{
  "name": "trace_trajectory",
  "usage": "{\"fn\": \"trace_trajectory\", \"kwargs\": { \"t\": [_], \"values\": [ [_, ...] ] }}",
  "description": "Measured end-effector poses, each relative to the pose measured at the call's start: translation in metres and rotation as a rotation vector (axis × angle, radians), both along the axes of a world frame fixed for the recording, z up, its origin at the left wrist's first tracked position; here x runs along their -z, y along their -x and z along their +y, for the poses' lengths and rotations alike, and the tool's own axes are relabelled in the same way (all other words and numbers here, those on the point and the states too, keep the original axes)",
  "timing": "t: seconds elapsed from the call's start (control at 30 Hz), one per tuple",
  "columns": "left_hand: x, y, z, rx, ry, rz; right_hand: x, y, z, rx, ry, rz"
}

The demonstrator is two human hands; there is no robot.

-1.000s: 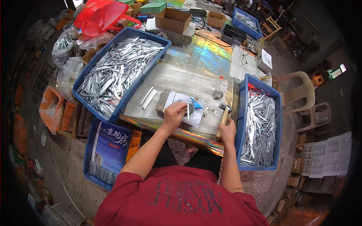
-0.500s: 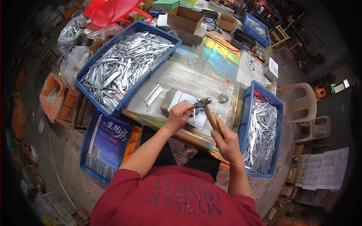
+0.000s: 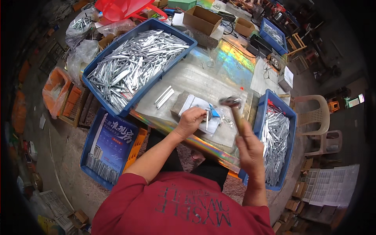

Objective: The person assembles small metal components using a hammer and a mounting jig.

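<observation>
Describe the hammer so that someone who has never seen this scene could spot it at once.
From the table, go right to the long blue bin of silvery strips. At its left side, the right hand grips the hammer, its head pointing away from the person. Unlike the thin strips, it has a wooden handle and a metal head.

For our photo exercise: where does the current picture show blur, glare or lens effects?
Head view: the hammer head in the right hand is smeared, probably by motion; head view: rainbow-coloured glare lies on the table; head view: the black surround curves in at the corners, and the right background is dim.
</observation>
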State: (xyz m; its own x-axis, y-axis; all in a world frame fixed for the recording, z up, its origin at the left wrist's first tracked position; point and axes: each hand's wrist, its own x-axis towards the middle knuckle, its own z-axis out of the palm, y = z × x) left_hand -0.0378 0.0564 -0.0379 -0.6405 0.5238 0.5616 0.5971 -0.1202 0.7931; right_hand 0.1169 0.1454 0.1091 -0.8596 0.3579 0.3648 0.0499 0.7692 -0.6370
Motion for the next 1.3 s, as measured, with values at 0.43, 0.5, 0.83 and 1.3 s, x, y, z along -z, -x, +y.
{"fn": "trace_trajectory", "kwargs": {
  "t": [0.43,0.5,0.83,1.3],
  "values": [
    [-0.004,-0.001,0.002,0.001,-0.019,0.003,0.039,-0.011,0.002,0.002,0.016,-0.026],
    [-0.003,-0.002,0.002,-0.009,-0.022,-0.026,0.053,-0.015,0.008,0.189,0.309,-0.074],
    [-0.006,0.000,0.002,0.003,0.024,0.056,0.129,-0.015,0.035,0.476,1.151,0.213],
    [-0.016,-0.006,-0.012,-0.001,0.076,-0.406,0.141,-0.035,0.040,0.654,-0.229,-0.442]
  ]
}}
